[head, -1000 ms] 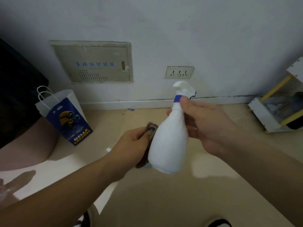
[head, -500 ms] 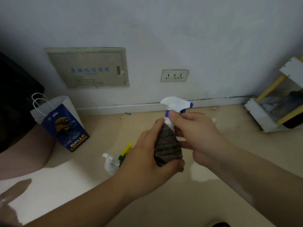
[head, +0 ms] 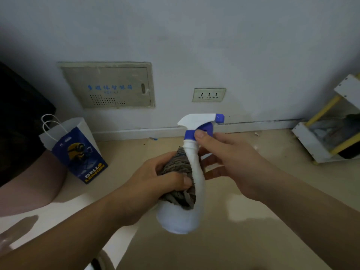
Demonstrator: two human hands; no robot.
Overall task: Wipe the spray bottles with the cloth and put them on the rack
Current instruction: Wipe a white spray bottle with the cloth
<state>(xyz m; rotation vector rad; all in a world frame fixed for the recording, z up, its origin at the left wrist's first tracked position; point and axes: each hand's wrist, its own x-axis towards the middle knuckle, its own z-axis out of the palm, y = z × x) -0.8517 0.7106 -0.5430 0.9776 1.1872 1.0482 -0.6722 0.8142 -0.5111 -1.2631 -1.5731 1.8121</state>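
Now the spray bottle (head: 180, 219) is held up in the air, above the floor (head: 233, 246) and in front of the wall. It is pinched at its blue neck by the right hand (head: 229, 158), with the thumb on the front and the fingers curled behind. The cloth (head: 178, 172) is gripped by the left hand (head: 153, 184) and is pressed on the left side of the bottle's body.

Since a second ago, the cloth is brought round from the back of the bottle to its side and front. Since half a second ago, it is slid off the low part, so the white bottom is seen again under it. The spray head is also turned more, so its blue tip is pointed to the right.

So the bottle is being rubbed and turned, bit by bit. The wiping is judged to be well under way but not done, since the bottom part is not under the cloth at this moment.

The rack (head: 307, 143) is seen far to the right, by the wall, well apart from the bottle. The bottle is not yet put on it. That step is judged to come only after the wiping is finished. A paper bag (head: 78, 152) is stood on the left, near the wall.
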